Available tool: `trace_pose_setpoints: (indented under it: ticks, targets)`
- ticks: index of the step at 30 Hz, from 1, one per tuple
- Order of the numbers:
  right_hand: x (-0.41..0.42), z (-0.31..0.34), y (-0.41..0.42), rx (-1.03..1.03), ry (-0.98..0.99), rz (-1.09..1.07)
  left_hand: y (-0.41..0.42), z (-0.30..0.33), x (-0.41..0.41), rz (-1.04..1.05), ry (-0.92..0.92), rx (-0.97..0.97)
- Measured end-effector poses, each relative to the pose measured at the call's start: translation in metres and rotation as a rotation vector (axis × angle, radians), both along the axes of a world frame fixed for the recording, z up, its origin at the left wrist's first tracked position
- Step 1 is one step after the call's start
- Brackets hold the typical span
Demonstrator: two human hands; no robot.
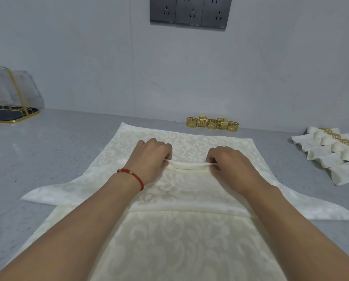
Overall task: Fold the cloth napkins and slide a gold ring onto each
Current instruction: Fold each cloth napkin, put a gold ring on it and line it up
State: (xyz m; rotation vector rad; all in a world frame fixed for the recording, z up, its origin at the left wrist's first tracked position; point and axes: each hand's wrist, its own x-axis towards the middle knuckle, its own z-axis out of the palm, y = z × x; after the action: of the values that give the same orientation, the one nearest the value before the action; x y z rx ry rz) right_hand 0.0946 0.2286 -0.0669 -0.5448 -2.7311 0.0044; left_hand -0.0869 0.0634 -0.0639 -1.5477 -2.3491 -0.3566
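Napkin (185, 151) pleat runs left-right, pinched at its ends by left hand (152, 154) and right hand (228, 161).

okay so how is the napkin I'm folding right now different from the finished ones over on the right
The napkin being folded lies mostly flat and spread, with one pleat pinched by the left hand and right hand; the finished napkins are narrow, gathered strips. It has no ring; they wear gold rings. Both are cream-coloured cloth.
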Motion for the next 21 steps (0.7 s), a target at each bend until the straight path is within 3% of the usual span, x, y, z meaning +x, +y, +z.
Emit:
trace_pose_setpoints:
  ticks: [6,13,17,21]
  targets:
    - [0.006,0.005,-0.002,-0.101,-0.129,0.010,-0.007,0.005,0.000,-0.089,-0.108,-0.152]
    - [0.012,-0.003,0.009,-0.222,0.035,0.040,-0.009,0.004,-0.003,-0.059,-0.362,-0.016]
    - [0.011,-0.002,0.007,-0.186,-0.014,0.028,-0.003,-0.001,-0.002,0.063,-0.216,-0.131]
    - [0.009,0.001,0.003,-0.078,0.039,-0.021,-0.003,0.001,0.002,0.062,-0.041,-0.025]
